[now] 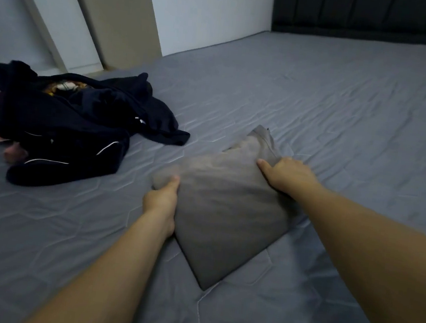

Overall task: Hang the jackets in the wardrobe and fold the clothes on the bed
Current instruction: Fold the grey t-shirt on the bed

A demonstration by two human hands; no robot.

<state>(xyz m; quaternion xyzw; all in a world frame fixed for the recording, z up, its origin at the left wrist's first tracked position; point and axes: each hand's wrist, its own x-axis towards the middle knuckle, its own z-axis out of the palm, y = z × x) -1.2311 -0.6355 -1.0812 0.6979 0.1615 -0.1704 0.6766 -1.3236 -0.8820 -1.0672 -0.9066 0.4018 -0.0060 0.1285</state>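
Head view shows us a grey garment (227, 216) lying on the bed (343, 123), folded into a compact, roughly diamond-shaped pad. Its cloth is a plain, dull grey-brown, a shade warmer than the blue-grey sheet under it. The near corner comes to a clean point, while the far end tapers into a narrower, creased strip that rises slightly off the sheet. The surface is blurred, so we cannot make out seams or a label.

Our left hand (162, 203) grips the garment's left corner: the thumb lies on top of the cloth and the fingers curl beneath the edge. Our right hand (287, 173) holds the far right edge, the thumb pressed flat on the upper face and the fingers wrapped round the cloth behind it. The garment sits between the two hands, with most of its body on the near side of the right hand.

Well to the left of the left hand and farther away, a pile of dark navy clothes (78, 124) lies heaped, with white piping and pink fabric showing at its left edge. Beyond the right hand stands a dark headboard (369, 17).
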